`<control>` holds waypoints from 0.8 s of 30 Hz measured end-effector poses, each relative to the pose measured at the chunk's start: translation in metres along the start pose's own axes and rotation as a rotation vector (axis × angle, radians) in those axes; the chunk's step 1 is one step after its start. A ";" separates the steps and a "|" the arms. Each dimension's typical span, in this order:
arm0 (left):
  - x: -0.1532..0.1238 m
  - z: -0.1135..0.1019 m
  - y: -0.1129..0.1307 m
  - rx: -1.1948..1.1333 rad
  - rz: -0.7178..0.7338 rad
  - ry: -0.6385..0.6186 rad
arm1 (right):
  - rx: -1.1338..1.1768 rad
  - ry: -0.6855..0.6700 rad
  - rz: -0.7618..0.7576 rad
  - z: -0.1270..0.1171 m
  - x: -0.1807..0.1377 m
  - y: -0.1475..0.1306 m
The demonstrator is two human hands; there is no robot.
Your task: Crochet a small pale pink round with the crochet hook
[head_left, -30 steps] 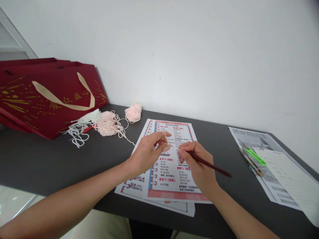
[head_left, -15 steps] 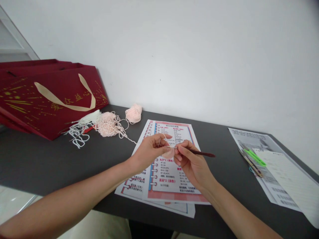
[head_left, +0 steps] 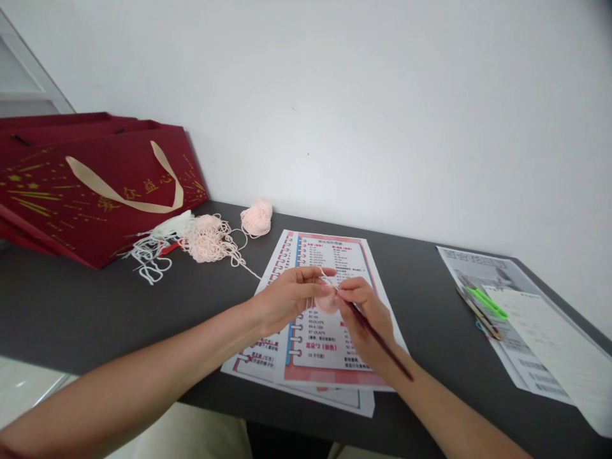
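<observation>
My left hand (head_left: 291,296) pinches a small pale pink crochet piece (head_left: 327,301), with yarn looped over its raised index finger. In my right hand (head_left: 366,312) is a crochet hook (head_left: 380,341) with a dark brown handle, its tip meeting the yarn beside the piece. The handle slants down toward my right wrist. From my left hand a pink strand runs back to a loose tangle of pink yarn (head_left: 205,241). Both hands hover over a printed pattern sheet (head_left: 315,363), hiding part of its text.
A pink yarn ball (head_left: 257,218) lies by the wall, with white yarn (head_left: 155,245) left of the tangle. Dark red gift bags (head_left: 95,191) stand at the left. Papers (head_left: 549,344) at the right hold a bright green tool (head_left: 488,302) and slim tools (head_left: 478,312).
The crochet hook has swung from nearly level to slanting steeply down toward my right wrist. My right hand has turned with it, and the pink piece shows more between the hands.
</observation>
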State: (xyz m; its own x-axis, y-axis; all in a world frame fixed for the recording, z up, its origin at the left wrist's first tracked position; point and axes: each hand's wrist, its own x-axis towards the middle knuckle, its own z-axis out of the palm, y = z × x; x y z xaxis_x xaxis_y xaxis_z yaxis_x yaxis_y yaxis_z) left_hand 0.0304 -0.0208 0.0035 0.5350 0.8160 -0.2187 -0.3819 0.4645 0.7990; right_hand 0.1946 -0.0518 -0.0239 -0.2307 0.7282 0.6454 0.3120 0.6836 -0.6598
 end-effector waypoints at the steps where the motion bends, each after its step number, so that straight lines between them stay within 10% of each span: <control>1: 0.001 -0.001 0.002 -0.011 -0.017 -0.004 | 0.136 0.027 0.116 0.000 0.002 0.000; 6: 0.004 -0.007 0.009 0.016 -0.004 -0.001 | 0.624 0.094 0.403 -0.005 0.009 0.001; 24: 0.000 -0.018 0.032 0.233 -0.135 -0.190 | 0.606 -0.044 0.400 -0.031 0.017 -0.002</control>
State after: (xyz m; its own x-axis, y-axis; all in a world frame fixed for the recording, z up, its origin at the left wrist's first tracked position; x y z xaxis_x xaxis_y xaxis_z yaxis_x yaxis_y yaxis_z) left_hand 0.0045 0.0003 0.0196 0.7086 0.6634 -0.2405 -0.1269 0.4551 0.8814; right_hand 0.2182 -0.0422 0.0002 -0.2466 0.9208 0.3023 -0.1820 0.2623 -0.9477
